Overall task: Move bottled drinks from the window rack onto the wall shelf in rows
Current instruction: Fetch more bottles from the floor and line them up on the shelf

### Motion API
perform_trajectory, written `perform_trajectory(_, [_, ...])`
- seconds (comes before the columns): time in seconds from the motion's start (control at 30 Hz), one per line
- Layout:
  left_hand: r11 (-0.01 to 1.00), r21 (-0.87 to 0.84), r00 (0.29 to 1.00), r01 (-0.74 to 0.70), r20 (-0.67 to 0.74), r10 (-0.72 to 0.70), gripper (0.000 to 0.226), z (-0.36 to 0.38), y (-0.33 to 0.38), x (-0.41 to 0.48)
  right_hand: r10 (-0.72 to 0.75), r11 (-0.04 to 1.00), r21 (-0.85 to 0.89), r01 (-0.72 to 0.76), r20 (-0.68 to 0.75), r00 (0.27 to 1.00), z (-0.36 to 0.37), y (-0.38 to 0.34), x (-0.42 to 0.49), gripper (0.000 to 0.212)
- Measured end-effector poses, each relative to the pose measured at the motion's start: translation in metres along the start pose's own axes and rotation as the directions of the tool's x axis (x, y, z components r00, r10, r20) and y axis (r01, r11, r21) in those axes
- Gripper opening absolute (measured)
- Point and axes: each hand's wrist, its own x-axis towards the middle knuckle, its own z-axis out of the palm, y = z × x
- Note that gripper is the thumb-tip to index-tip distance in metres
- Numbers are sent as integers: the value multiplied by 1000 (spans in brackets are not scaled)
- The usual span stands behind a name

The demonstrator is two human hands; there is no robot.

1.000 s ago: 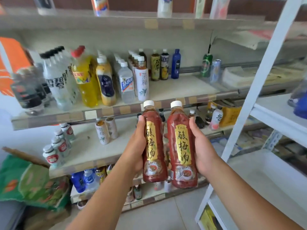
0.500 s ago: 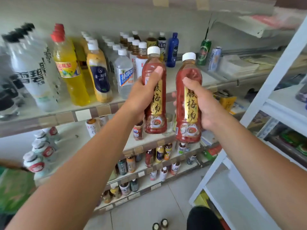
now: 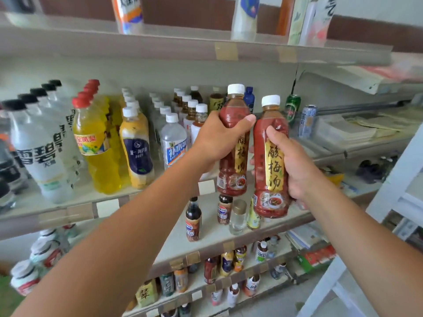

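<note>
Left hand (image 3: 219,138) and right hand (image 3: 295,163), fingers curled round left red bottle (image 3: 233,106) and right red bottle (image 3: 272,161), both upright in the air just before wall shelf (image 3: 107,208), yet to be set down; rows of drinks (image 3: 135,143) already standing on wall shelf

Green can (image 3: 293,108), blue can (image 3: 307,121) near stacked papers (image 3: 348,130); books (image 3: 305,236) below.

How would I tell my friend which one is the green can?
Find the shelf packed with tall bottles. Just right of the red bottle in the right hand stand two cans. The green can is the left one; the blue can beside it is silvery.
</note>
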Motion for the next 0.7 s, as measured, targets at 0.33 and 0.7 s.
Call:
perform_trajectory(0.33, [924,375,997,73,-46,-60,44,14,34,117,-16,989,147,-11,175,984,-49,10,135,66])
perform_trajectory(0.7, [703,685,964,192,0,-264,58,-10,40,228,-6,991,136,-18,175,985,-52,34,224,24])
